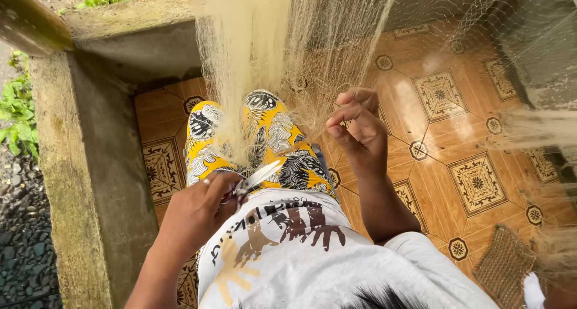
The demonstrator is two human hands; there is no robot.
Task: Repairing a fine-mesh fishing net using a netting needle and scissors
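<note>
One fine pale net [282, 50] hangs in front of the person, draped over the knees. The right hand [356, 128] pinches its mesh, apparently to keep a strand taut. The left hand [201, 210] grips one pair of scissors [257, 178], blades seemingly parted, pointing toward the net.

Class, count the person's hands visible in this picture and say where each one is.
2. The left hand grips scissors at lower left, above the white shirt; the right hand pinches the pale net at centre. None hidden.
</note>
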